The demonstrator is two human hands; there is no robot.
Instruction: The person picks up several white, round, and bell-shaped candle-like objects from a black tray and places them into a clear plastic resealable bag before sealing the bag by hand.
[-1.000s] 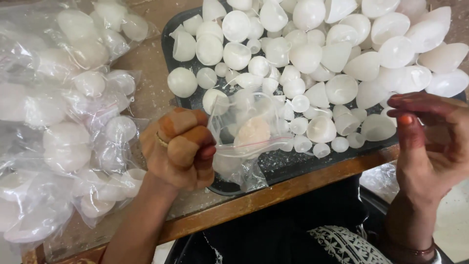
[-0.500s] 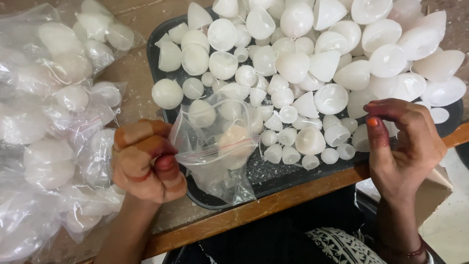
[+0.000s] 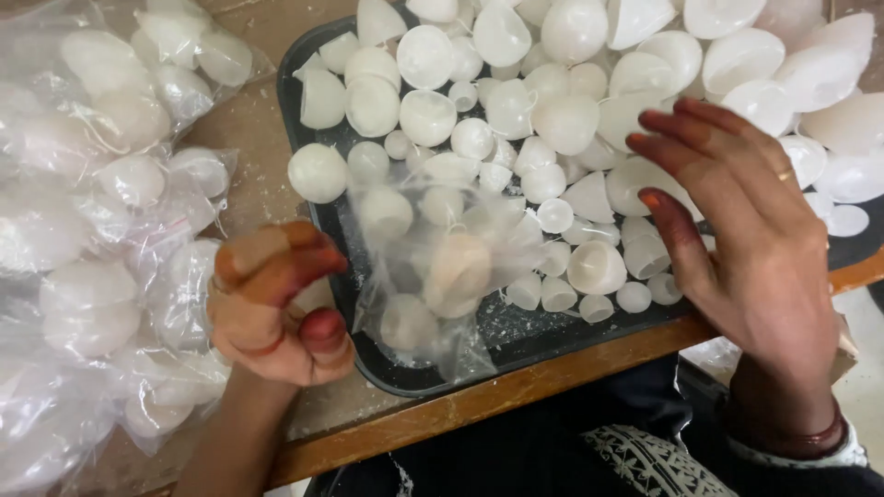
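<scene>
The right hand [image 3: 755,239] is wearing a thin gold ring on one finger and a reddish-brown bangle at the wrist, beside a pale patterned cuff. The left hand [image 3: 276,308] is wearing a ring too, and reddish stain is showing on fingertips of both hands. Dark clothing with white embroidery is covering the lap.

Small bag [image 3: 442,276] in left hand [image 3: 272,313]: thin clear plastic film, glossy, crinkled, contents showing through. White shells [image 3: 552,120]: smooth, faintly satin, hard-looking, some hollow; material cannot tell. Tray [image 3: 516,336]: black, matt, dusted with white powder and crumbs. Tabletop [image 3: 479,400]: wood, brown, worn edge, dull finish. Packed bags [image 3: 92,230] at left: same clear glossy film, wrinkled. Ring on right hand [image 3: 755,239]: metal, yellow sheen. Dark cloth [image 3: 645,460] below: woven, pale embroidery.
</scene>
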